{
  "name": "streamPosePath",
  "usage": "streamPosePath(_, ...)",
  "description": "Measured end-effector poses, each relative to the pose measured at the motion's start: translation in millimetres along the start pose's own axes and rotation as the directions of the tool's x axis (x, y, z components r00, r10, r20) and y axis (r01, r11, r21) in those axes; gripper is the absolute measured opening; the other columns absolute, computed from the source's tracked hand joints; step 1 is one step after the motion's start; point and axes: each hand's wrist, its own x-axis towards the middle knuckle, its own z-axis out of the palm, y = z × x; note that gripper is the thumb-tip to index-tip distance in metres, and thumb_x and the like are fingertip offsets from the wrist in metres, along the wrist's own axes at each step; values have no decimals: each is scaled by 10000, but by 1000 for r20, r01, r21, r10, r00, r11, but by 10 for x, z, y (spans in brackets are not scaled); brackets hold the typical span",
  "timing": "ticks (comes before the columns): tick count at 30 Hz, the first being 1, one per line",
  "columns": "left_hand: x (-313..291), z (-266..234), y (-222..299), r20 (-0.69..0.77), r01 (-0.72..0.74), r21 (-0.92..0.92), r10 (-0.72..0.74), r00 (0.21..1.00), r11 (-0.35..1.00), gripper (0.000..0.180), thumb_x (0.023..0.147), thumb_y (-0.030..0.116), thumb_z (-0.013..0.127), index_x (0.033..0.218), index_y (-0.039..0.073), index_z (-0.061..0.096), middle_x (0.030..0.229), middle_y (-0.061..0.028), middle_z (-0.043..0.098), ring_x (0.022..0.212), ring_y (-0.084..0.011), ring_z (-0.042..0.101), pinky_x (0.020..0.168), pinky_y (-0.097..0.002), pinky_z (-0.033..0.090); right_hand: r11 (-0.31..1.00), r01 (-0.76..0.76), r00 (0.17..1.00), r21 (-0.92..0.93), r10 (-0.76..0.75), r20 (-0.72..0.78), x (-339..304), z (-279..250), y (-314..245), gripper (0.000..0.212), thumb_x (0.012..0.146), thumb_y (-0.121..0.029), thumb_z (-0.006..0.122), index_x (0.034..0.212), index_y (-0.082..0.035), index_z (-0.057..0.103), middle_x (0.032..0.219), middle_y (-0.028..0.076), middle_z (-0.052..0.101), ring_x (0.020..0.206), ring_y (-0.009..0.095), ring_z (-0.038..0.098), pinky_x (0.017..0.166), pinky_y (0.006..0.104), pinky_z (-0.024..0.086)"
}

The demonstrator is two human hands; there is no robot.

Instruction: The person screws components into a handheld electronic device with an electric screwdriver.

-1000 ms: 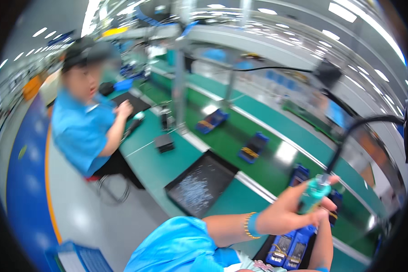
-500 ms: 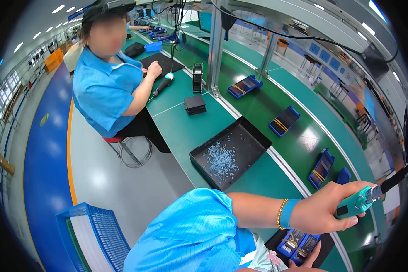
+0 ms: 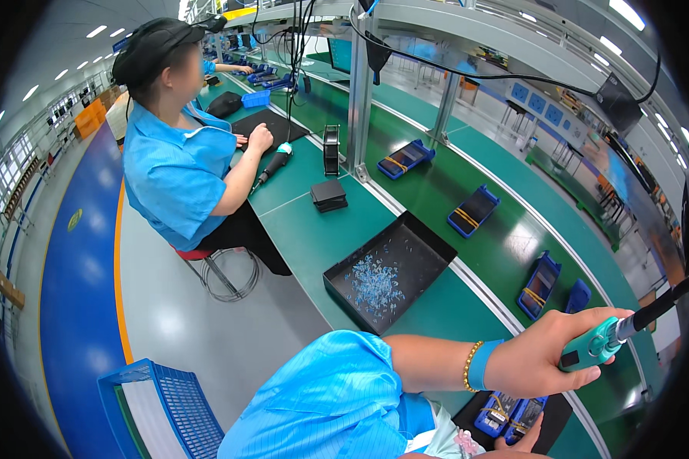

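My left hand (image 3: 547, 358), with a blue wristband and a beaded bracelet, is wrapped round a teal electric screwdriver (image 3: 592, 346) at the right side. A black cable runs from its end towards the upper right; its tip is hidden. Below that arm, my right hand (image 3: 530, 437) grips the side of a blue-cased handheld device (image 3: 497, 413) near the lower edge, partly cut off by the picture. Yellow rubber bands cross the device, and its two blue parts lie side by side. Under it lies a black mat (image 3: 560, 419).
A black tray (image 3: 429, 264) holds many small blue pieces. Several banded blue devices (image 3: 473, 210) lie along the green strip beyond the metal rail. A co-worker in blue (image 3: 177, 157) sits at far left beside another screwdriver (image 3: 274, 166). A blue crate (image 3: 164, 405) stands at lower left.
The view has tilted slightly. My left hand with the screwdriver appears nearly in the same place. The co-worker's head has turned towards the bench.
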Motion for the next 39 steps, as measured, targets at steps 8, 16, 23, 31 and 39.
streamPosePath(8,-3,-28,-15,15,12,-1,-12,1000,1000,719,819,39,677,1470,54,372,1017,-121,674,879,-258,676,842,-336,517,853,375,856,-361,-469,-218,-265,-369,-1037,699,876,-498,633,1361,-41,423,1067,214,600,948,365,617,677,469,545)
streamPosePath(16,26,-1,64,51,182,-80,-178,983,980,660,889,1,674,1460,-17,343,1218,-127,655,984,-133,639,858,-291,512,798,-110,987,592,159,-30,-159,-660,-267,1090,489,15,653,1517,-138,324,1103,143,602,996,258,621,873,339,504)
streamPosePath(23,27,3,-43,73,308,-42,-304,950,951,704,871,-10,662,1475,-31,300,1175,-228,655,813,-119,642,771,-286,540,-46,-116,984,992,129,121,-76,-885,-284,849,639,-97,673,1431,-63,369,1175,261,614,1066,359,645,895,438,552)
streamPosePath(31,-19,29,-68,-92,311,-235,-340,936,921,658,886,-42,627,1470,-5,327,1161,-215,660,856,-126,653,771,-294,556,599,32,815,800,447,-368,1093,-872,531,816,676,-63,687,1428,-76,372,1116,155,613,968,213,572,894,353,432)
streamPosePath(39,-6,49,-13,1,399,-182,-406,914,899,647,906,38,654,1482,80,363,1152,-78,686,1028,-98,625,837,-263,518,932,-321,778,168,361,-515,2103,-777,772,824,557,-137,732,1329,-49,456,1120,211,648,1051,365,632,920,405,484)
